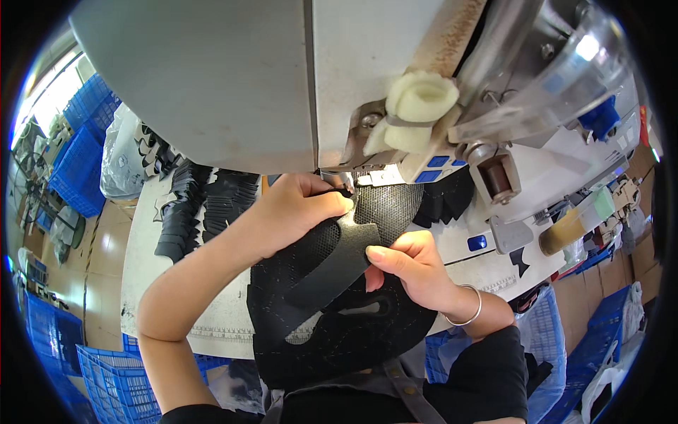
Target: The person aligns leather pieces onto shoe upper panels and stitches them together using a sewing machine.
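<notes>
Black mesh panel (381, 332), seemingly part of a shoe upper, spreads over the near edge of the white worktable (145, 283), its close end hanging toward the person's lap and its far end reaching the machine's work point; a smooth black strip (332, 272) lies slantwise on top of it, the narrow end pointing at the machine. Right hand (413, 268) has its thumb on the strip's edge with a finger tucked below, so the grip looks pinched on that edge; left hand (304, 212), farther up, has thumb and forefinger brought together on the strip's narrow end, just beside the metal presser parts (342, 181); whether it also grips the mesh underneath, I cannot tell.

The step in hand appears to be lining up the strip on the mesh for stitching; the needle itself is hidden, so whether any stitch has gone in cannot be told. As I judge it, the next move calls for the strip's end to lie flat and true on the panel, the right hand steering the trailing part, the left fingertips clear of the needle's path.

Above stands the grey sewing machine head (205, 78), with a brown thread bobbin (498, 180) to its right; beyond the left forearm lie stacked black cut pieces (183, 212); farther off, blue crates (78, 169) stand by the tiled floor.
</notes>
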The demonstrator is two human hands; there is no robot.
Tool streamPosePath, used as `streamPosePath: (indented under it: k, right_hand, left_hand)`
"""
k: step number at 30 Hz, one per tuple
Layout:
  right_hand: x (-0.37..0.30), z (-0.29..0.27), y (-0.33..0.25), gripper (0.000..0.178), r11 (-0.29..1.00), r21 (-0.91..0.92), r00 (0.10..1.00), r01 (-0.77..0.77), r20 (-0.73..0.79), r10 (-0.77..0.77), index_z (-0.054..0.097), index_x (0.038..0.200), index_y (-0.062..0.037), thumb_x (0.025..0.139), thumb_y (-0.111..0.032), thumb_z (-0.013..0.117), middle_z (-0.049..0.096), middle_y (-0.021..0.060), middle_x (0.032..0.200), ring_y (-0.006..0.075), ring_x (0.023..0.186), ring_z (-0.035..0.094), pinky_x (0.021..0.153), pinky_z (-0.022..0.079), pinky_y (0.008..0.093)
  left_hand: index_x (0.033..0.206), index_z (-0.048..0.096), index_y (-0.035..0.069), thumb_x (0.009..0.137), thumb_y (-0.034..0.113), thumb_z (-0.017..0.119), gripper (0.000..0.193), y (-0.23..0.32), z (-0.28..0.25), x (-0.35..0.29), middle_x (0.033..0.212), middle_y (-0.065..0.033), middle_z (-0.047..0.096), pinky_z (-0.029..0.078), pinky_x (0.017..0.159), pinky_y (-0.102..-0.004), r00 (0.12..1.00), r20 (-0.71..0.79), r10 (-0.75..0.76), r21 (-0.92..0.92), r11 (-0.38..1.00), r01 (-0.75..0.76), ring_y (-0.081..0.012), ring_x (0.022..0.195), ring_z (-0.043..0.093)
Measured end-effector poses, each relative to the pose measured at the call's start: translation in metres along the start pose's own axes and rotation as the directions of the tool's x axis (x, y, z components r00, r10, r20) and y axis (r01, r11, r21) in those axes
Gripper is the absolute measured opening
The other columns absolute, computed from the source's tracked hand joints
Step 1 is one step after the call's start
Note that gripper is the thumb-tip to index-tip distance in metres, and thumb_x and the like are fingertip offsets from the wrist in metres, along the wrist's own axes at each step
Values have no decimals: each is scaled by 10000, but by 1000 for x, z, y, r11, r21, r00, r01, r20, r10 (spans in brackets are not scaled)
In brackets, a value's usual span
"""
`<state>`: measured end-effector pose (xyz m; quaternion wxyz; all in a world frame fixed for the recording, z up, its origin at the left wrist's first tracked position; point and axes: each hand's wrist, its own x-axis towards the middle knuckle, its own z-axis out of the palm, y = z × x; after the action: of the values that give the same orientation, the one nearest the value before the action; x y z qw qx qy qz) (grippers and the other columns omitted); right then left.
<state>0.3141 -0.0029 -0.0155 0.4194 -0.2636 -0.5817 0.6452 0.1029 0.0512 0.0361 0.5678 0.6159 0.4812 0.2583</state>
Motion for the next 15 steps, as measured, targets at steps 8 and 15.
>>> streamPosePath:
  k: [8,15]
  right_hand:
    - [5,-13,-2,319,994,-107,999,-34,-45,29,675,819,57,966,-217,607,662,83,689,113,636,631,609,509,245]
    - [12,-23,-9,319,975,-222,993,34,-101,-57,644,735,18,961,-203,596,644,60,668,95,599,613,571,486,239]
  left_hand:
    - [860,698,-17,859,183,668,201,-14,9,2,795,17,658,442,632,-203,988,-84,131,-109,984,-140,-29,690,562]
    - [1018,660,-43,818,203,713,321,-18,16,-3,893,-41,674,466,810,-270,905,-152,397,93,917,-387,-88,850,572]
